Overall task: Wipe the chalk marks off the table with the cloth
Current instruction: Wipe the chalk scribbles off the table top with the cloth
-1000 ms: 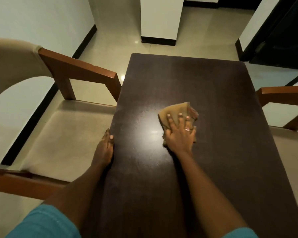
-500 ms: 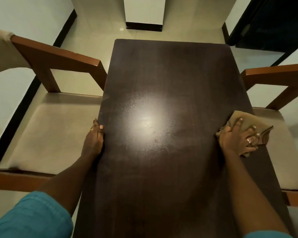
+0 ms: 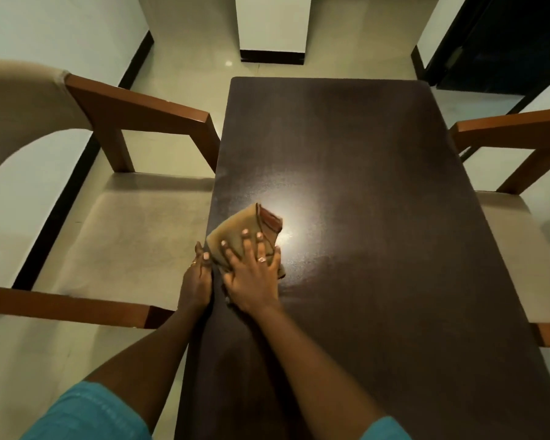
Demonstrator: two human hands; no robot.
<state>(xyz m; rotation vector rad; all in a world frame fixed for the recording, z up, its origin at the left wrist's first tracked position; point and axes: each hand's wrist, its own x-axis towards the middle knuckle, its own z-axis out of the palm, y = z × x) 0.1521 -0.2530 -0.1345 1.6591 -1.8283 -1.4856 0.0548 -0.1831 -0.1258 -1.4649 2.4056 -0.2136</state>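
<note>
While right hand [image 3: 254, 277] presses spread fingers, tan cloth [image 3: 240, 233] lies crumpled — rust-edged.

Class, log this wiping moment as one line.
right hand: flat on cloth | left hand: gripping table left edge | cloth: near left edge
</note>
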